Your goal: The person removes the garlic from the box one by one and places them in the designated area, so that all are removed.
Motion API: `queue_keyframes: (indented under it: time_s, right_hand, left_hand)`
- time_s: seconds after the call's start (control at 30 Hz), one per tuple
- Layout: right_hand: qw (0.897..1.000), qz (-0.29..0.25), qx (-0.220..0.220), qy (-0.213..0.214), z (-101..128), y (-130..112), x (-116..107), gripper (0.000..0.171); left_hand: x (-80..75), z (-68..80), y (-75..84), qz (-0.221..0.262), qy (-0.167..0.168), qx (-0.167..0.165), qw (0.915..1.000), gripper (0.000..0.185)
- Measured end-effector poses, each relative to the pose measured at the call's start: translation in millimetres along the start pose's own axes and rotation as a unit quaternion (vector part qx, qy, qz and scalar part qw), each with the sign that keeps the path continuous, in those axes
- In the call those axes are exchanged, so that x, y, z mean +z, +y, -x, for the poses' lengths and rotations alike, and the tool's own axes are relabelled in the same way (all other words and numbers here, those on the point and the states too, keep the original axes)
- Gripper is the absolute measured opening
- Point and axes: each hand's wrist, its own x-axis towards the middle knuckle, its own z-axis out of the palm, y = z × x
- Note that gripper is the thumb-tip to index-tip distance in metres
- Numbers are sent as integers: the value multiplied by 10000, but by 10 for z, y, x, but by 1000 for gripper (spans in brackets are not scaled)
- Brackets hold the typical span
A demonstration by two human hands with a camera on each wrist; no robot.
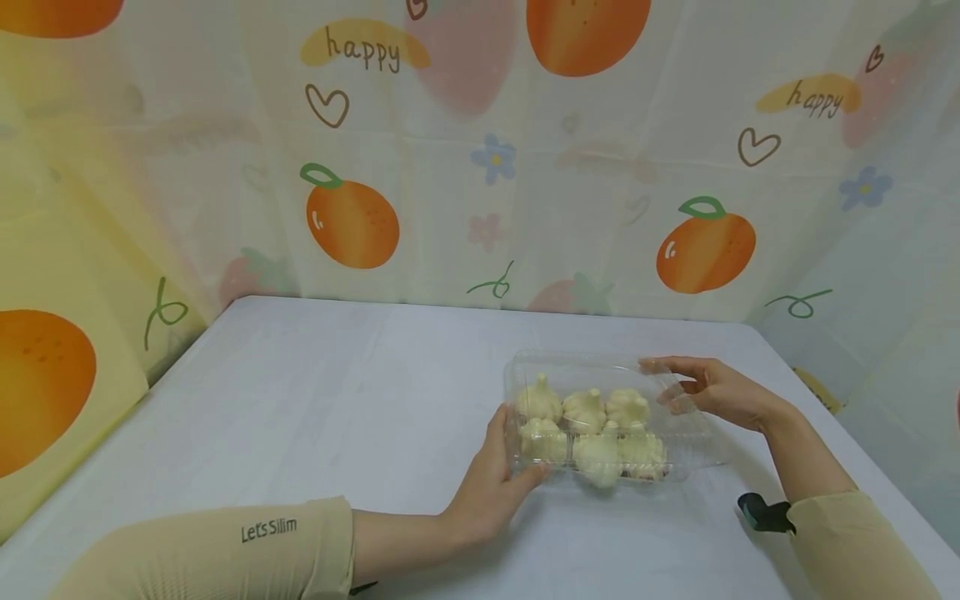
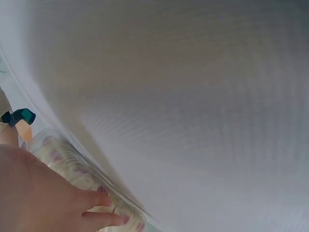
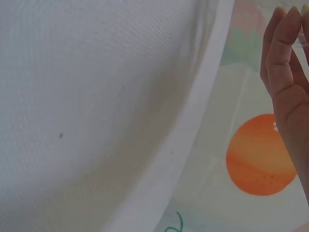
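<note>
The clear plastic box point(image 1: 600, 417) lies on the white surface point(image 1: 337, 400), a little right of the middle and toward the near side, and it is filled with white garlic bulbs point(image 1: 585, 408) in two rows. Its transparent lid point(image 1: 667, 375) seems to stand partly up at the far right side, but the plastic is so clear that I cannot tell how far it is lifted. The left hand point(image 1: 491, 479) holds the near left corner of the box, the thumb on the left wall and the fingers curled under the near edge; in the left wrist view the fingertips point(image 2: 104, 212) press against the wall with the bulbs behind it. The right hand point(image 1: 712, 387) is at the far right edge with the fingers nearly straight and only lightly bent, and they touch or lightly pinch the thin lid rim; the right wrist view shows straight fingers point(image 3: 282, 43) with a bit of clear plastic at the tips. To do this step well, I think the left hand should keep the base flat and firm on the surface, so that the bulbs do not roll. The right hand should move the lid slowly along the hinge, because thin plastic bends and can spring. Behind the surface hangs a cloth with oranges point(image 1: 352, 225), well apart from the box.
</note>
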Motion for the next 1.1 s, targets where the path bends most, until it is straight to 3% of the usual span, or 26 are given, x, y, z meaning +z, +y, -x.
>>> queue_keyframes:
  time_s: [0.23,0.67,1.1]
  right_hand:
    - [10000,-23,-25,-22,-7,-9,4,62]
    - [9999,70,-124,-39,-9,-25,2,63]
    - [9997,117,-178,-70,-20,-41,10,62]
  left_hand:
    - [-2,10,31,40,-19,-12,10000,82]
    - [-14,18,58,-478,349,-87,9982,73]
    - [-28,50,36,-680,246,-92,9973,69]
